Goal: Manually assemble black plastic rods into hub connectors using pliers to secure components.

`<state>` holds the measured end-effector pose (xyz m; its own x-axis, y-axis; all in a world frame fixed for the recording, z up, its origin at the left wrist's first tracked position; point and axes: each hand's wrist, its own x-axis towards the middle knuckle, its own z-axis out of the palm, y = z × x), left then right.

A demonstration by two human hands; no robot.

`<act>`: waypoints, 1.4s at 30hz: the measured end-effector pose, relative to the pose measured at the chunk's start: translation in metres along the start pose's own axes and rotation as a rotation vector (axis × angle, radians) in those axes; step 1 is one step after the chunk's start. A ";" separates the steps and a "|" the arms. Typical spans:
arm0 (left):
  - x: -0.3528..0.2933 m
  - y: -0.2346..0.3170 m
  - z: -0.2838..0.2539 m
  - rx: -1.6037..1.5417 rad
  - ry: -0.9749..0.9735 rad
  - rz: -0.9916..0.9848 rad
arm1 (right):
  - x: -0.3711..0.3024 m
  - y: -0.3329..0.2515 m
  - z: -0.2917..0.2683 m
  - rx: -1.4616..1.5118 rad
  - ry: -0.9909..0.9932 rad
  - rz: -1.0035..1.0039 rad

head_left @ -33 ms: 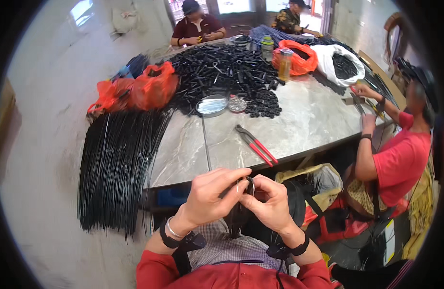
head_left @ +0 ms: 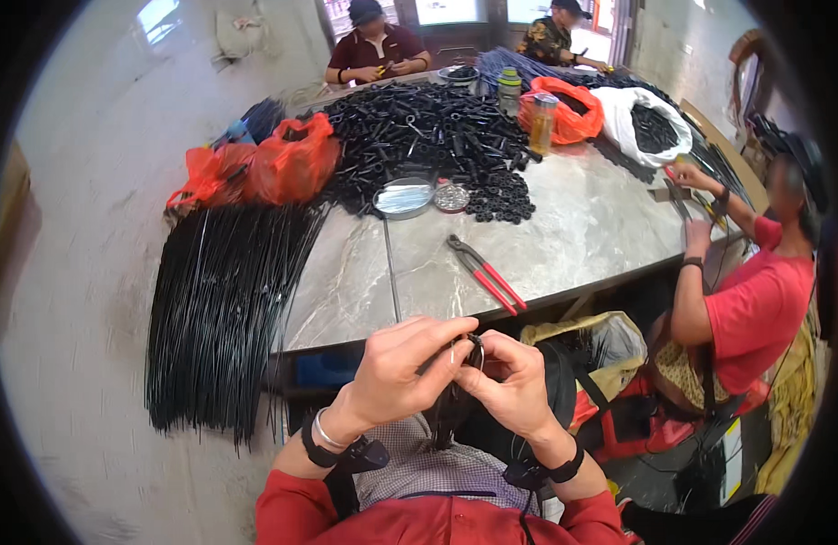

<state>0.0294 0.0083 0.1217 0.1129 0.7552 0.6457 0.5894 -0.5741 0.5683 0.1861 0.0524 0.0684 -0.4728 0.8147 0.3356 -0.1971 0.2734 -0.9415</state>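
Daylight glares white through the windows (head_left: 446,10) at the back, soft light covers the grey worktop (head_left: 569,213), and fisheye distortion curves edges toward black corners.

Head-worn fisheye; looks down at nearby hands (head_left: 405,363).

Left hand (head_left: 401,365) and right hand (head_left: 511,380) pinch close together.

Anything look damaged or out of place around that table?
No damage shows. The black strands jut past the left edge of the table, and the red-handled pliers lie with handle ends at its front edge, so both look precarious.
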 end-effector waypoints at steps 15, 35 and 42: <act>-0.001 -0.012 -0.011 -0.097 0.036 0.066 | 0.012 -0.003 -0.003 0.265 -0.303 0.204; 0.008 -0.026 -0.027 -0.091 -0.093 -0.015 | 0.045 -0.016 -0.250 -0.451 0.320 0.331; -0.023 -0.026 -0.036 0.081 0.001 -0.261 | -0.082 -0.091 -0.321 -0.363 0.880 0.240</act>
<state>-0.0168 -0.0057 0.1106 -0.0517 0.8740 0.4832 0.6607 -0.3329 0.6728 0.5187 0.1253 0.1169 0.3725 0.9190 0.1293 0.1666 0.0709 -0.9835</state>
